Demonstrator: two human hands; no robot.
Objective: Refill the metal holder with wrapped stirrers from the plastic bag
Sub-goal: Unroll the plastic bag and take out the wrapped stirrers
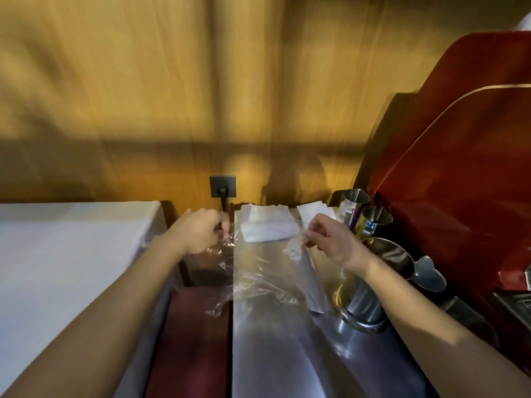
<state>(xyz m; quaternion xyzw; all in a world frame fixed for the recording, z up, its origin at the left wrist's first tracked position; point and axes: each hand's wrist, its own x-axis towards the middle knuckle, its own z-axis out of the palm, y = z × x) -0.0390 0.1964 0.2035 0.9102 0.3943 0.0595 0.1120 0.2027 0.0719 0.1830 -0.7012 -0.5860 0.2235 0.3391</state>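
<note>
A clear plastic bag (253, 280) hangs crumpled over the steel counter, stretched between both hands. My left hand (201, 231) pinches its left edge near the counter's left side. My right hand (330, 239) pinches the other end, where a bundle of white wrapped stirrers (309, 278) slants down inside the plastic. The lower end of the bundle lies just left of a round metal holder (359, 303), which stands under my right forearm. The picture is blurred, so single stirrers cannot be made out.
Folded white cloths (267, 225) lie at the back of the steel counter (273, 346). Several metal pitchers (370, 219) and a red coffee machine (459, 182) stand at the right. A white surface (71, 254) is at the left, a wall socket (222, 186) behind.
</note>
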